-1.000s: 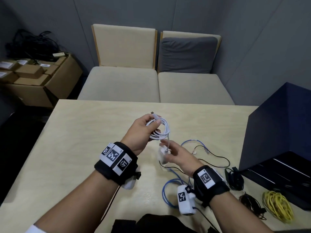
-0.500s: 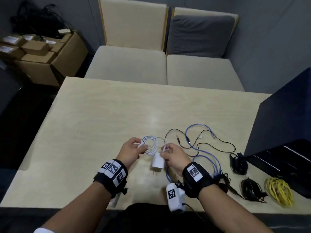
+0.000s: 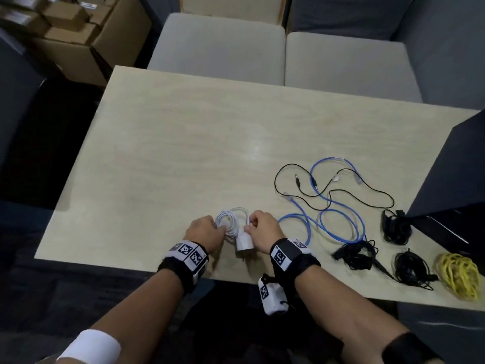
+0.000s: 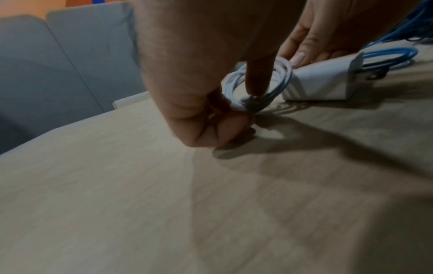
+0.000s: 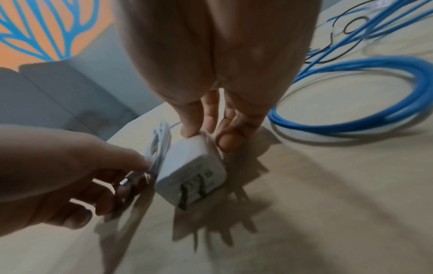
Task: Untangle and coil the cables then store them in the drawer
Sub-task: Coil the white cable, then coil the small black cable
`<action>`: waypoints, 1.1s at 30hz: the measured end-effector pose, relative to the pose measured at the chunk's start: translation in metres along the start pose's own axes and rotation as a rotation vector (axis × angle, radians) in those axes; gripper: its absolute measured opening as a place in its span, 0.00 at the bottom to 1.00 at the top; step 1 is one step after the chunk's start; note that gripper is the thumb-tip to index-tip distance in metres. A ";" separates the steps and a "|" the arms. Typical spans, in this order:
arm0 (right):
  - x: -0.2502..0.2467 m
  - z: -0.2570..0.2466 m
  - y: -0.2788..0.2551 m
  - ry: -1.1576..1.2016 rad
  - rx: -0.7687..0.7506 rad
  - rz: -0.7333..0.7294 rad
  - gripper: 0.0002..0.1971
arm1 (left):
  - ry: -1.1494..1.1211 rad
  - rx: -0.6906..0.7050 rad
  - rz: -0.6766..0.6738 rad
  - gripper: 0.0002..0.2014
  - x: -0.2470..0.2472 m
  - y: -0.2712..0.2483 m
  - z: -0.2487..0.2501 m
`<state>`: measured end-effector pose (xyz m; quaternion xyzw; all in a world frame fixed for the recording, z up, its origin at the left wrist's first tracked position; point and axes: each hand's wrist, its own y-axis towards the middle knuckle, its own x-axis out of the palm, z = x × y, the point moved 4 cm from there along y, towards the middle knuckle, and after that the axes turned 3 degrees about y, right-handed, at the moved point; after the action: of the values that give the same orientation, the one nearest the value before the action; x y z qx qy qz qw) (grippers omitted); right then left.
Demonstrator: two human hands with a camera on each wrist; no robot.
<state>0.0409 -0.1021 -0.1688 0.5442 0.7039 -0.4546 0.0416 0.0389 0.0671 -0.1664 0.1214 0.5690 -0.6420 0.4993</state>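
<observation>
A coiled white cable [image 3: 231, 221] [image 4: 269, 81] with its white plug adapter [image 3: 244, 243] [image 5: 192, 166] lies at the near edge of the table [image 3: 183, 153]. My left hand [image 3: 207, 231] [image 4: 211, 111] pinches the coil's near side. My right hand [image 3: 262, 229] [image 5: 206, 133] pinches the far end of the adapter, where the cable leaves it. To the right a blue cable [image 3: 333, 219] [image 5: 351, 115] and a thin black cable [image 3: 341, 190] lie loose and crossed over each other. The dark drawer unit [image 3: 451, 164] stands at the right edge.
Three black coiled bundles [image 3: 396, 227] [image 3: 357, 254] [image 3: 412, 269] and a yellow coil [image 3: 458, 278] lie along the near right of the table. Two cushioned seats [image 3: 217, 46] stand beyond the far edge, cardboard boxes [image 3: 78, 30] at the far left.
Both hands have come down with the white coil and adapter from mid-air to the table's near edge. The head view has tilted down.
</observation>
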 end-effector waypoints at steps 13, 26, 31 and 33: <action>-0.058 0.012 -0.008 0.233 -0.048 0.098 0.05 | 0.060 -0.029 -0.052 0.21 -0.028 0.007 -0.008; -0.199 0.064 -0.024 0.356 -0.062 0.313 0.07 | -0.358 0.488 0.187 0.03 -0.064 -0.036 0.160; -0.211 0.103 -0.036 0.038 -0.013 0.188 0.05 | -0.172 0.561 -0.057 0.08 -0.011 -0.042 0.213; -0.200 0.112 -0.040 -0.079 0.001 0.052 0.11 | -0.086 0.517 -0.142 0.11 0.013 -0.039 0.216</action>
<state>0.0410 -0.3243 -0.0996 0.5441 0.6870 -0.4748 0.0810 0.0915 -0.1292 -0.0817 0.1772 0.3715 -0.8040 0.4291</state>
